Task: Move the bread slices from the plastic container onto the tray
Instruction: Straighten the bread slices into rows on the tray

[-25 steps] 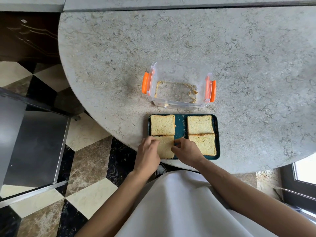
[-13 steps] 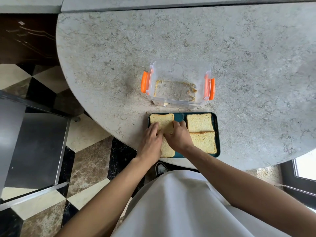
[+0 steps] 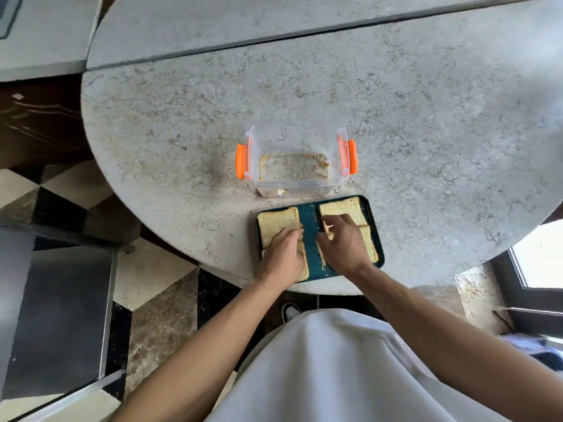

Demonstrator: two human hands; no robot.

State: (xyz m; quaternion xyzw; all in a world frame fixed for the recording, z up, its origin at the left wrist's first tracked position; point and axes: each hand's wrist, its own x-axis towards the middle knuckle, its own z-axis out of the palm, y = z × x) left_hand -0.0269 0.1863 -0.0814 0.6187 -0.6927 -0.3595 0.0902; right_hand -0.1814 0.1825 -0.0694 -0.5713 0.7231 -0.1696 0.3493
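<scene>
A dark teal tray lies at the near edge of the round stone table. On it are several bread slices: far left, far right, near right and near left. My left hand rests flat on the two left slices and covers most of the near one. My right hand lies on the right slices, fingers spread, fingertips at their inner edge. Just beyond the tray stands the clear plastic container with orange clips; only crumbs show inside it.
The grey stone table stretches wide behind and to the right of the container. A line of crumbs lies on the tray's middle strip. Below the table edge are a checkered floor and a grey metal surface at the left.
My hands moved apart: the right went from the left slices to the right slices, the left stayed on the left slices. The far-left slice now sits slightly askew.
</scene>
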